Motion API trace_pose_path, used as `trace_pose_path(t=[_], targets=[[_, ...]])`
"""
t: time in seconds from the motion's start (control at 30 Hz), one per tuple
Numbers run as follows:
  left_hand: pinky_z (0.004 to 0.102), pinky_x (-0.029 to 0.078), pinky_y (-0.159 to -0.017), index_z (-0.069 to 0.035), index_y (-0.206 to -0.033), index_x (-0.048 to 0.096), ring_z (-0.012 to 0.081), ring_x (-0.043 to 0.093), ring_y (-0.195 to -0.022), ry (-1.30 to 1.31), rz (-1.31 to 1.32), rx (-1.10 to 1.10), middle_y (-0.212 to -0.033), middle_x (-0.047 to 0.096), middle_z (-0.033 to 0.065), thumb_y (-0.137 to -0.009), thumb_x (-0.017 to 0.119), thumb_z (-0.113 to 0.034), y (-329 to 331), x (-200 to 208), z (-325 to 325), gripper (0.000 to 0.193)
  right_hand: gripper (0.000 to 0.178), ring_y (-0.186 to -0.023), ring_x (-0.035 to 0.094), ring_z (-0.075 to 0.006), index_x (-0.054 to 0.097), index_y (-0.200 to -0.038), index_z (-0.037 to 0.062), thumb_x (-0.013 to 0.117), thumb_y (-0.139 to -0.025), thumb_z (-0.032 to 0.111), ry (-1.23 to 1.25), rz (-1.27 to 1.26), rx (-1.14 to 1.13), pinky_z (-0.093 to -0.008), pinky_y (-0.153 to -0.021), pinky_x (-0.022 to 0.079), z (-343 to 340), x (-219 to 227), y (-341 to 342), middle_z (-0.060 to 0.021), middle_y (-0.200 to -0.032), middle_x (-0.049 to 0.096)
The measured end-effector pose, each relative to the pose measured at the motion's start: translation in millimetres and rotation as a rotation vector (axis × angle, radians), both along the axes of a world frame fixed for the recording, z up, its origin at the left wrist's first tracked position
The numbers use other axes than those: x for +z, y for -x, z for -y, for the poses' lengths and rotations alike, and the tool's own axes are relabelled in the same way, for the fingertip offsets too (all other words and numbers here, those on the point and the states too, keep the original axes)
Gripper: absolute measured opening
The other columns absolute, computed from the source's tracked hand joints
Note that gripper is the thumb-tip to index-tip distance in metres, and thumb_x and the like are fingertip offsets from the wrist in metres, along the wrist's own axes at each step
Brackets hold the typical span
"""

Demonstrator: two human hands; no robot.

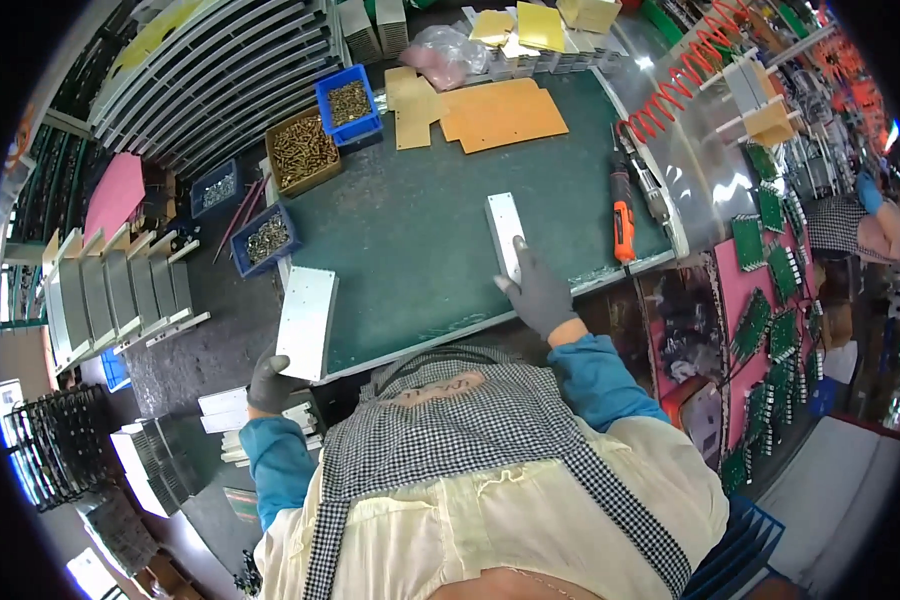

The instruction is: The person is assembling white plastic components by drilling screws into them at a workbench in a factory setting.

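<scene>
At right, my right hand (541, 296) pinches a narrow metal plate (503, 222) pointing far; my left hand (267, 386) pinches a wider plate (308, 318)

Wide pale panel (307, 320) lies left of narrow panel (503, 225)

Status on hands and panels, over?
Left hand at near corner of wide panel. Right hand on near end of narrow panel. Orange screwdriver clear of both panels.

Through my feed I see a green-topped workbench (410, 225) bearing a narrow silvery metal plate (503, 222), flat orange-tan sheets (507, 113) and an orange-and-black power screwdriver (623, 222).
</scene>
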State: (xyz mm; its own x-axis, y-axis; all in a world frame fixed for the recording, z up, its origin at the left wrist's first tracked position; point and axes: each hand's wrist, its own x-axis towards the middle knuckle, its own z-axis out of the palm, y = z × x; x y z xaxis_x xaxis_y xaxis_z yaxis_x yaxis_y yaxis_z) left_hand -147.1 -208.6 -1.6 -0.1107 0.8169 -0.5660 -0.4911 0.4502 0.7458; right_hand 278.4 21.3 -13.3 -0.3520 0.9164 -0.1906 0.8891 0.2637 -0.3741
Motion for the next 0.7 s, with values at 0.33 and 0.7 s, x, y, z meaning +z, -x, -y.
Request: trace_pose_path(t=[0.33,0.7], targets=[[0.0405,0.052,-0.092,-0.006,-0.135,0.057,0.0301,0.064,-0.108,0.295,-0.213,-0.027,-0.121,0.066,0.012,-0.076,0.072,-0.023,46,-7,12,0.063,0.046,-0.133,0.047,-0.0255,0.056,-0.13,0.0195,0.06,-0.085,0.015,-0.579,0.091,1.05,-0.052,-0.117,0.028,-108,1,-8,-0.0064,-0.142,0.049],[0.037,0.046,-0.1,-0.002,-0.141,0.05,0.0245,0.057,-0.119,-0.098,-0.785,-0.16,-0.134,0.059,0.0143,-0.085,0.077,-0.026,-90,76,-69,0.067,0.06,-0.104,0.061,-0.0342,0.06,-0.119,0.0059,0.083,-0.07,0.033,0.119,-0.538,0.628,-0.0417,-0.094,0.048,-75,48,55,-0.0128,-0.111,0.064]])
